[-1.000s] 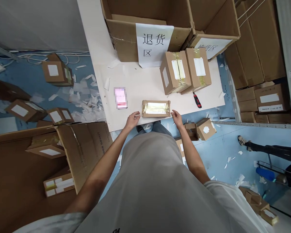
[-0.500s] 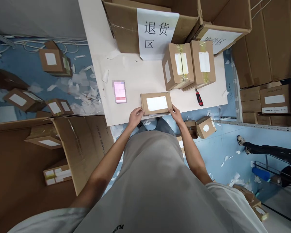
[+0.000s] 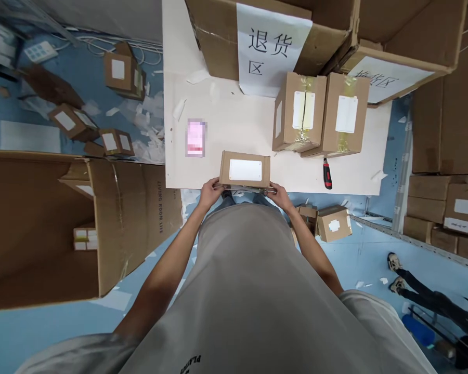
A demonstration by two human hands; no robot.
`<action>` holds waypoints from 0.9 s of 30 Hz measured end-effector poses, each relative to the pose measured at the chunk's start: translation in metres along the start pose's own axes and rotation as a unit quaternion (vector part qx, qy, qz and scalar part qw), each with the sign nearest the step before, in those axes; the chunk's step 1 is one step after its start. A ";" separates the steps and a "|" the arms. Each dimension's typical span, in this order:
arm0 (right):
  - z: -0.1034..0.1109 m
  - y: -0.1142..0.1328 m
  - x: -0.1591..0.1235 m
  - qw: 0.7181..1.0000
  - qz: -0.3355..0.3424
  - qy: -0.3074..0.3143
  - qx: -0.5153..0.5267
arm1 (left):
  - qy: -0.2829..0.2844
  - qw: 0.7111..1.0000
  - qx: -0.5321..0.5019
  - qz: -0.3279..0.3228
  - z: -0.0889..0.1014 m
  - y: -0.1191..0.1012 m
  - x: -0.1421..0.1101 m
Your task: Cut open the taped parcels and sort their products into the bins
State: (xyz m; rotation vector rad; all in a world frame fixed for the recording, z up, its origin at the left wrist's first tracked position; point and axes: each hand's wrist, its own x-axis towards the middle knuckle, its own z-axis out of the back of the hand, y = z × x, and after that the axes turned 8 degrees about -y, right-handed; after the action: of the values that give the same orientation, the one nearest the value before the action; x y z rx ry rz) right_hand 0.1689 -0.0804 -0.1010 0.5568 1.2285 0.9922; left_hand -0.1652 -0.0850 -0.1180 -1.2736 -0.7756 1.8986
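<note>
A small cardboard box (image 3: 225,169) with a white label (image 3: 245,170) lies at the front edge of the white table, in the middle of the head view. My left hand (image 3: 210,193) is closed at its near left corner. At the near right corner, my right hand (image 3: 280,196) is closed in the same way. Along the box's near side, between my hands, runs a thin, shiny strip; whether it is tape, film or a flap I cannot tell. My fingertips are partly hidden by the box.
Two taped boxes (image 3: 298,136) (image 3: 361,140) stand to the right on the table (image 3: 218,122), with a red-black utility knife (image 3: 327,174) in front. Large open cartons (image 3: 214,49) line the back. Another carton (image 3: 130,218) stands at left. A person's legs (image 3: 425,291) show at right.
My view has shifted and turned slightly. Both hands have moved lower along the box's sides to its near corners, and the box's near side now shows more.
</note>
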 end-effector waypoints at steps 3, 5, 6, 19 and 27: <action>0.017 0.016 0.016 0.992 0.063 -0.018 -0.107 | -0.067 0.997 0.031 -0.033 -0.002 -0.024 0.006; 0.025 0.026 0.034 0.980 0.080 -0.036 -0.181 | -0.092 0.993 0.076 -0.025 -0.009 -0.041 0.014; 0.028 0.029 0.043 0.975 0.079 -0.029 -0.208 | -0.099 0.990 0.099 -0.006 -0.013 -0.048 0.019; 0.078 -0.008 0.076 0.993 0.020 0.115 -0.032 | -0.115 0.991 0.064 -0.020 -0.048 -0.097 -0.025; 0.123 -0.041 0.084 0.992 -0.078 0.096 0.028 | -0.052 0.954 0.261 -0.137 -0.139 -0.168 -0.077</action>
State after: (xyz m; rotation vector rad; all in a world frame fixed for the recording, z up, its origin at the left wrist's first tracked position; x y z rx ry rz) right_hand 0.2998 -0.0105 -0.1427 0.4089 1.4522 0.8953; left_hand 0.0234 -0.0402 0.0086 -0.7046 -0.4263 1.7871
